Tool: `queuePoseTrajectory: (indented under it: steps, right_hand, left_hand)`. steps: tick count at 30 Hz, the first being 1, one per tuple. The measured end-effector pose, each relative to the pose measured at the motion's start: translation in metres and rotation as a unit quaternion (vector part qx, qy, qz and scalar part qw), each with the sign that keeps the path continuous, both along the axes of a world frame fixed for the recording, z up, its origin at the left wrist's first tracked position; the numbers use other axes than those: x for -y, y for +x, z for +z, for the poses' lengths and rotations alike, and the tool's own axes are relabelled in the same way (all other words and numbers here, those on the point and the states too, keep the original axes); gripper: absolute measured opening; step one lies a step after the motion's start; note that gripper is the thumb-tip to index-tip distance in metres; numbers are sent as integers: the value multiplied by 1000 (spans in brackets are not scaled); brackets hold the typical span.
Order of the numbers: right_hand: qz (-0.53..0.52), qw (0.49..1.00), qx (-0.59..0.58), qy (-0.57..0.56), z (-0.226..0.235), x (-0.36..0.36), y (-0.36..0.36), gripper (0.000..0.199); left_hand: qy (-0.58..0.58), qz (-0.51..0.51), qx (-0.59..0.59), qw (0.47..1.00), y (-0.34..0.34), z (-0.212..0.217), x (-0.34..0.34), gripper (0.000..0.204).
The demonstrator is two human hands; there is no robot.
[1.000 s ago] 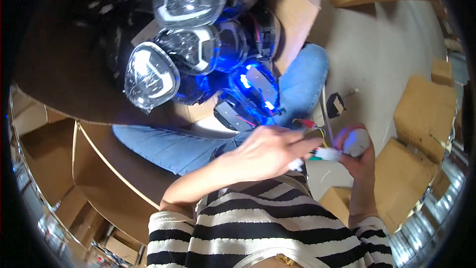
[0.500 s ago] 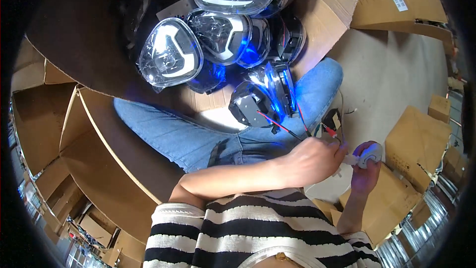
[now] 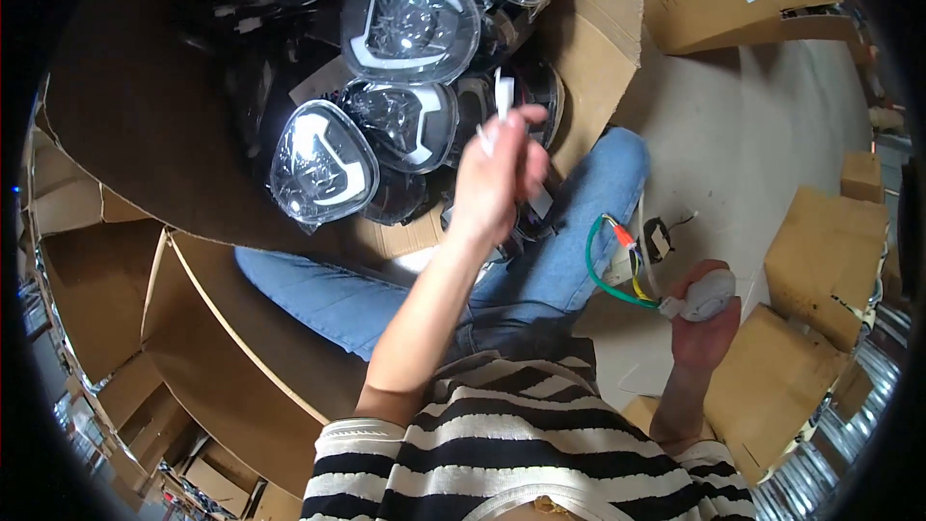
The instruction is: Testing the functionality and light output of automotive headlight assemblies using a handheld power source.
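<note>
Left hand (image 3: 497, 178) is upper centre of the frame, over the pile of lamps (image 3: 410, 24), fingers part-curled. A white tab (image 3: 505, 95) shows right at its fingertips; it's a bit blurred there, so can't tell if the hand grips the tab or only passes in front of it.

Right hand (image 3: 704, 333), lower right, holds a white disc (image 3: 712, 294) w/ fingers wrapped round it. Leads run off the disc's left side: a green lead (image 3: 591, 265) in a wide loop, a yellow lead (image 3: 638, 287), plus a red plug (image 3: 623, 235) beside the jeans (image 3: 574, 217), out of both hands.

Lamps sit stacked in the carton (image 3: 603, 39), upper left to upper centre, clear fronts mostly facing up, several w/ clear wrap showing. A black part (image 3: 660, 239) lies on the floor (image 3: 752, 116), right of centre, near the red plug. More boxes (image 3: 820, 251) stand along the right edge.

Progress, approx.: disc is in hand w/ leads out, lamps are within the left hand's reach, no lamp glows. Nothing visibly joins red plug to any lamp, so that link looks undone. Which lamps in the pile have been dealt with, can't tell.
</note>
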State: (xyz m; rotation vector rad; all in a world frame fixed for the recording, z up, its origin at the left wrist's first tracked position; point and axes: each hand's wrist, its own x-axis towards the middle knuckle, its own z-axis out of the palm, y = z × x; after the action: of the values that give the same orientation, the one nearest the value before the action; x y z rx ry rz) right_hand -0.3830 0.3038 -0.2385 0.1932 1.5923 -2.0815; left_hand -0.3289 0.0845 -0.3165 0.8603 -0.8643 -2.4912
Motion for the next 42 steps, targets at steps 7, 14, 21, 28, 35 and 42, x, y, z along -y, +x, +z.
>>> queuePoseTrajectory:
  steps: [7,14,21,28,35,42]
  right_hand:
    - [166,985,-32,-39,-12,-4,1,39]
    - [196,980,-31,-7,-16,0,3,40]
    - [230,971,4,62,-9,13,2,31]
    - [315,945,-71,46,-12,25,7,34]
    - [339,931,-90,106,-13,32,11,33]
    - [326,931,-140,87,-12,29,19,34]
  left_hand:
    - [-38,27,189,981,-66,-82,39,22]
    - [15,-62,214,975,-85,-112,45,16]
    - [-346,-33,216,912,-46,-94,3,19]
    - [-584,-41,185,789,9,-46,-11,12]
    - [-696,27,97,711,32,-20,-11,31]
    - [-644,5,-2,765,52,12,-31,46]
